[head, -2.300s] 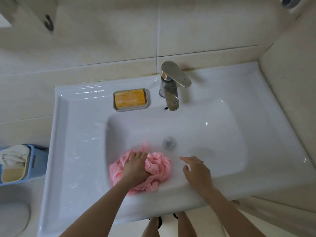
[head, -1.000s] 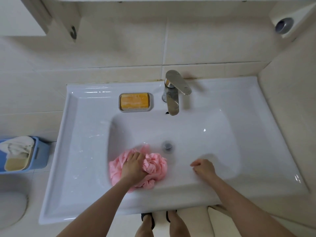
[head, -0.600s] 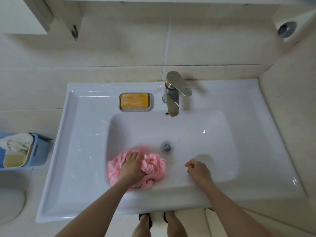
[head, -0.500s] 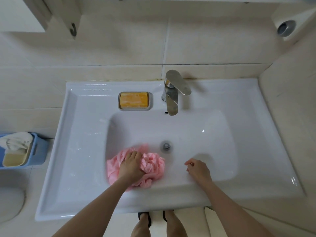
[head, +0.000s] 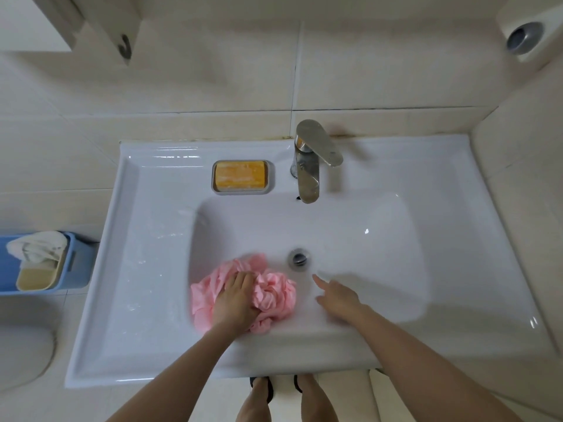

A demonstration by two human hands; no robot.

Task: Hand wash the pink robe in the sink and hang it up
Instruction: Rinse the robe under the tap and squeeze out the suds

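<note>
The pink robe lies bunched in the near left part of the white sink basin. My left hand rests on top of it, fingers curled into the cloth and gripping it. My right hand is in the basin to the right of the robe, apart from it, with the index finger stretched toward the drain and nothing held.
A steel faucet stands at the back of the sink, with an orange soap bar in a grey dish to its left. A blue bin sits on the floor at left. A wall hook hangs upper left.
My right hand has gone from a loose fist to an extended index finger and shifted slightly toward the drain. My left hand stays on the robe.
</note>
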